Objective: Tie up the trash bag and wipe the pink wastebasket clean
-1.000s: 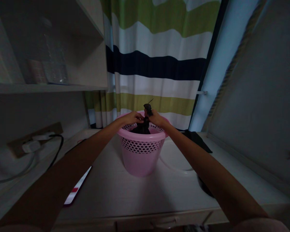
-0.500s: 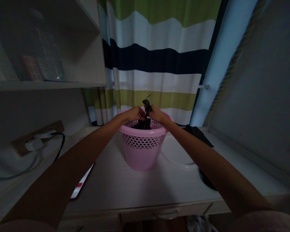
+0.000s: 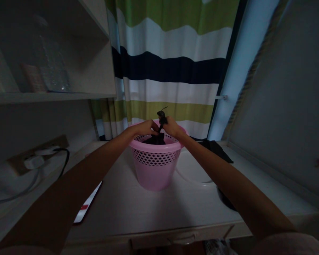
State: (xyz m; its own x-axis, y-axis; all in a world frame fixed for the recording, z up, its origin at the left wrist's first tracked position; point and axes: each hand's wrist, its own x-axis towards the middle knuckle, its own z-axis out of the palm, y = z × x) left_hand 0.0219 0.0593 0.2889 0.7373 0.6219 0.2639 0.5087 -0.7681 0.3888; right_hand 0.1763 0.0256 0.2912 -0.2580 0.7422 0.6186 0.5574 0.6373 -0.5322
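Observation:
A pink plastic basket with a band of holes under its rim stands upright on the white desk. Inside it sits what looks like a black plastic bag, its neck drawn up and twisted above the rim. My right hand is closed around that neck, and a dark loose end pokes out over the fingers. Lower down, at the left of the neck, my left hand pinches the bag with bent fingers. The rest of the bag is hidden by the basket wall.
A white round lid or tray lies right of the basket, with a dark folded item behind it. A phone rests at the left. Plugs are on the wall, below a shelf. A striped curtain hangs behind.
My left hand has shifted slightly down along the bag's neck, and a longer stretch of twisted neck shows between my hands. The right hand keeps its grip. The view has tilted a little.

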